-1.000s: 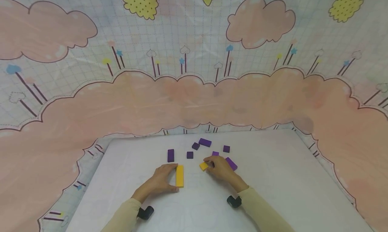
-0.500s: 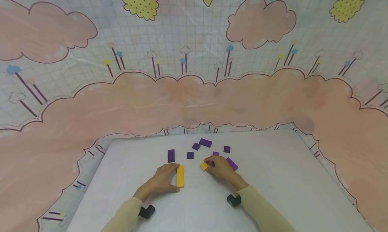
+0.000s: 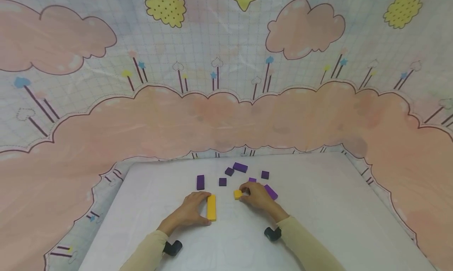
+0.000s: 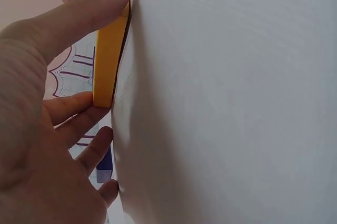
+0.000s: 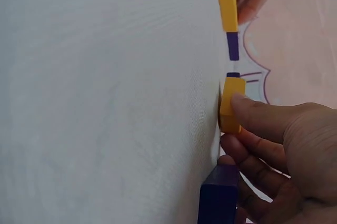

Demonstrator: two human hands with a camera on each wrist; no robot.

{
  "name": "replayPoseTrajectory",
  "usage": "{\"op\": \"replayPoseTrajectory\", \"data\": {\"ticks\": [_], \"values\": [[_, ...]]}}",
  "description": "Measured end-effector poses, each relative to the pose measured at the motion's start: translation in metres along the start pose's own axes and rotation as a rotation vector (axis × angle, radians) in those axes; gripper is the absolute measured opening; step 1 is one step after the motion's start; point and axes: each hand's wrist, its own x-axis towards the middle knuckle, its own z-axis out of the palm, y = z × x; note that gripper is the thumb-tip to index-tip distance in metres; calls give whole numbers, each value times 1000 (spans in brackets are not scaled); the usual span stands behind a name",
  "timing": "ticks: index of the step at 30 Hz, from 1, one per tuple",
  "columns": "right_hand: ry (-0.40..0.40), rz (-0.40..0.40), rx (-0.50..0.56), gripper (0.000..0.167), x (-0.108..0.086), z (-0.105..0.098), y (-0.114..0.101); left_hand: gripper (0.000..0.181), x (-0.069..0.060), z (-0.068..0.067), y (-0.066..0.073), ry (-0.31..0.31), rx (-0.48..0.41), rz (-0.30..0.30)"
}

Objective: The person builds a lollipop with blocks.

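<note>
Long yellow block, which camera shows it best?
Left wrist: the long yellow block is large there, the left thumb overlapping it. The head view shows it small; the right wrist view cuts it off.

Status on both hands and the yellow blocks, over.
Left hand grips long yellow block by its ends. Right hand pinches small yellow block. Long purple block close beside right hand.

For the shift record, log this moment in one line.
left grip: holds long yellow block; right grip: pinches small yellow block; purple blocks: on white table
</note>
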Motion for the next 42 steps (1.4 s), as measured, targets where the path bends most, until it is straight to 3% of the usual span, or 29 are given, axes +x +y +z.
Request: {"op": "replayPoseTrajectory", "data": {"ticks": [8,15,27,37,42], "values": [[13,50,38,26,0,-2,3,90,0,5,5,2,-54,-19],[31,78,24,24,-2,-9,-1,90,-1,6,21,-24,-107,3],[40,62,13,25,-4,-18,-4,92,8,20,49,-33,-68,52],[47,63,5,23,-1,-18,0,92,16,31,69,-24,35,101],[39,75,11,23,-2,-18,-1,92,19,36,76,-9,54,87]]}}
